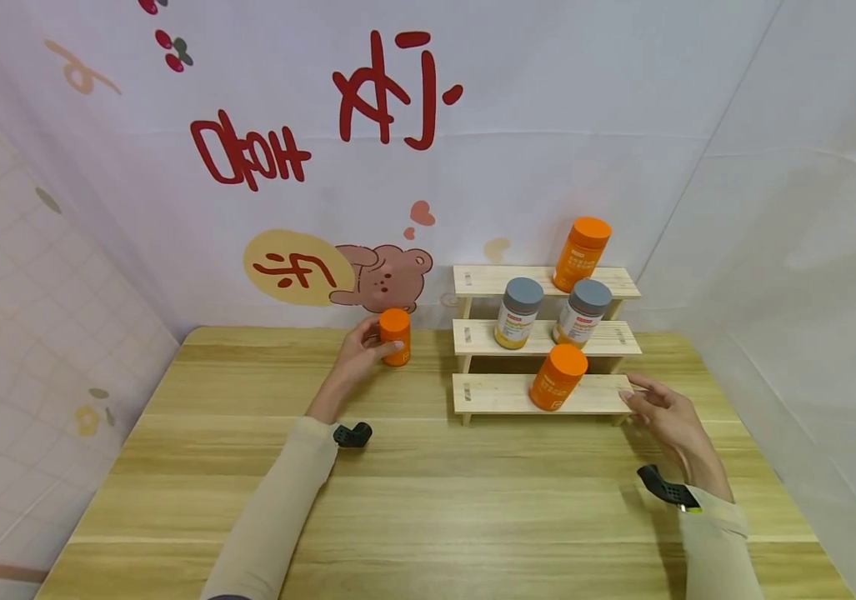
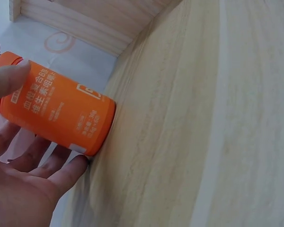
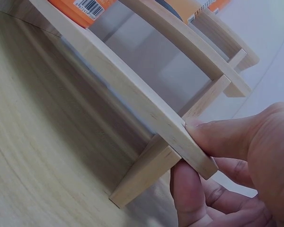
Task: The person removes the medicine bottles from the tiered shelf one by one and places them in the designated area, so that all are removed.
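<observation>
My left hand point(image 1: 358, 354) holds an orange bottle point(image 1: 396, 337) with an orange cap, thumb across its front and fingers behind. In the left wrist view the base of this bottle point(image 2: 66, 106) is right at the wooden tabletop. With thumb and fingers my right hand point(image 1: 668, 417) pinches the right end of the lowest step on a three-tier wooden rack point(image 1: 495, 393). Up close, the thumb point(image 3: 222, 135) lies on top of the board and the fingers are beneath it. Another orange bottle point(image 1: 558, 377) stands upright on that lowest step.
Two grey-capped bottles point(image 1: 519, 312) stand on the middle step, and an orange bottle point(image 1: 582, 254) is on the top step. Behind the wooden table point(image 1: 473, 500) hangs a white printed cloth point(image 1: 548, 108). A black wrist device point(image 1: 352, 435) sits by the left cuff.
</observation>
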`<control>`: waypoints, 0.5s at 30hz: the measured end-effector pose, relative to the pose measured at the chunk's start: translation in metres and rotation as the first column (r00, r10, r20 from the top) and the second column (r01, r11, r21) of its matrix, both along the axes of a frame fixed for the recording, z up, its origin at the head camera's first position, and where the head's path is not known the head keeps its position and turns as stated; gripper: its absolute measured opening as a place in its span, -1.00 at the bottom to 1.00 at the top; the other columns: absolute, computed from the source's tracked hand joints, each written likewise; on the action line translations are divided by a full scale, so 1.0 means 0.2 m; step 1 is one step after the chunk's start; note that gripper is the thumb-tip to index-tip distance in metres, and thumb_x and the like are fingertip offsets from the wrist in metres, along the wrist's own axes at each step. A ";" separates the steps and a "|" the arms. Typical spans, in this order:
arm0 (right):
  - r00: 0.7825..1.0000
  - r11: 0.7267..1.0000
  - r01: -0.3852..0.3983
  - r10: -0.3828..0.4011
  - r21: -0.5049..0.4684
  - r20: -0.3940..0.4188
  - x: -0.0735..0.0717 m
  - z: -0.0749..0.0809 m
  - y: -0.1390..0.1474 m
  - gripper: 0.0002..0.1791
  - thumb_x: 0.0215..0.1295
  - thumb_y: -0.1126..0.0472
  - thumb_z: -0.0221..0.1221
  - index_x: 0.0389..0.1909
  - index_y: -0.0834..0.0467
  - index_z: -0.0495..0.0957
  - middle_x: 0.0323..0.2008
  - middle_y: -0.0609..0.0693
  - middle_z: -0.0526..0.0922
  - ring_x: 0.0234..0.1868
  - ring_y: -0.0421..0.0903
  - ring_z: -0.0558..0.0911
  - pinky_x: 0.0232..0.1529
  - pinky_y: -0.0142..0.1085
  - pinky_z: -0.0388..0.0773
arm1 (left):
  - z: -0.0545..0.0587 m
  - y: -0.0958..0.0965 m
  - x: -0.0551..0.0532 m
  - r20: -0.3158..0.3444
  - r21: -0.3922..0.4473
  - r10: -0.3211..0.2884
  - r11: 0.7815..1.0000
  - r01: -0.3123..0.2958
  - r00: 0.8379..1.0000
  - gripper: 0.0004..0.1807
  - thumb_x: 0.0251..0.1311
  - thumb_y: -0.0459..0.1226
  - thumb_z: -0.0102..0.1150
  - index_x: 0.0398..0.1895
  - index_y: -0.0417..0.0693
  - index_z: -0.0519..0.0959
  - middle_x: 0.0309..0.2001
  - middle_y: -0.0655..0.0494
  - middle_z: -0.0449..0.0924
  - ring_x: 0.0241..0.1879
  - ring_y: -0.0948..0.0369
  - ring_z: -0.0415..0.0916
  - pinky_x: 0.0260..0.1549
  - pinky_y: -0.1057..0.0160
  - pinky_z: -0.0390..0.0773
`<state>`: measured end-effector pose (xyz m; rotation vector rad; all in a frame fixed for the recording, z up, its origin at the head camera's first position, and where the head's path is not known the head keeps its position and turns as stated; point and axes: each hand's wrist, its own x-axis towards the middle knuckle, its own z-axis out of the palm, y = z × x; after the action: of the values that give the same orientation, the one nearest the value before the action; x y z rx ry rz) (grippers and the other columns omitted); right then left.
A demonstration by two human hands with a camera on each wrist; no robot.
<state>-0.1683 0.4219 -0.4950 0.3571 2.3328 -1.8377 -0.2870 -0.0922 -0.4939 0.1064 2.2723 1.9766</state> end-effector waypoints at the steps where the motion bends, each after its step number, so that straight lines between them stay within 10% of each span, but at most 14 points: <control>1: 1.000 1.000 -0.004 0.004 0.009 -0.001 0.00 0.00 0.00 -0.13 0.41 -0.05 0.28 0.59 0.17 0.15 -0.16 -0.37 0.65 -0.19 -0.33 0.59 -0.17 -0.39 0.64 | 0.00 -0.01 0.00 0.004 -0.003 -0.001 1.000 0.001 1.000 -0.32 0.25 -0.29 0.40 0.43 -0.03 0.39 0.36 -0.14 0.43 0.38 -0.10 0.41 0.47 -0.07 0.36; 15: 1.000 0.993 -0.028 0.029 0.119 -0.003 0.00 0.01 0.00 -0.12 0.42 -0.12 0.26 0.59 0.19 0.15 -0.13 -0.39 0.61 -0.10 -0.42 0.61 -0.01 -0.41 0.69 | 0.14 -0.09 0.01 -0.083 0.060 -0.016 0.998 0.021 0.996 -0.34 0.37 -0.20 0.31 0.49 -0.05 0.35 0.40 -0.18 0.41 0.42 -0.09 0.37 0.43 -0.08 0.39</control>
<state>-0.1684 0.4220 -0.4926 0.3320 2.4437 -1.6935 -0.2855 -0.1100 -0.4649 0.2181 2.2515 2.0696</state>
